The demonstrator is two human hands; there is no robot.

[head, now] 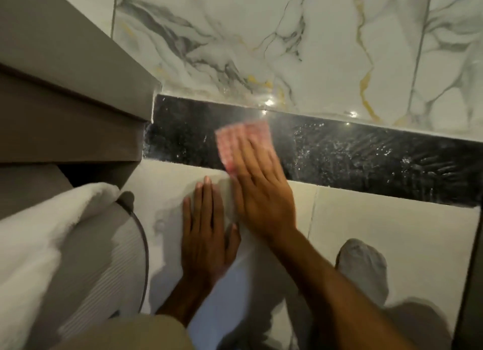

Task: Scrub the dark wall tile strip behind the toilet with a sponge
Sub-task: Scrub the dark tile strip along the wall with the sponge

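Observation:
A glossy black tile strip (pixel 366 156) runs across the wall between white marble tiles above and plain pale tiles below, with soapy streaks on its right part. My right hand (pixel 261 190) lies flat and blurred over a pink dotted sponge (pixel 241 140), pressing it onto the strip left of its middle. Flat on the pale tile (pixel 379 219) just below the strip rests my left hand (pixel 206 234), fingers spread, holding nothing.
A grey-brown cabinet or ledge (pixel 68 96) juts out at the left and ends at the strip's left end. Below it lie a white towel (pixel 39 240) and a ribbed grey object (pixel 104 271). A grey socked foot (pixel 363 266) shows at lower right.

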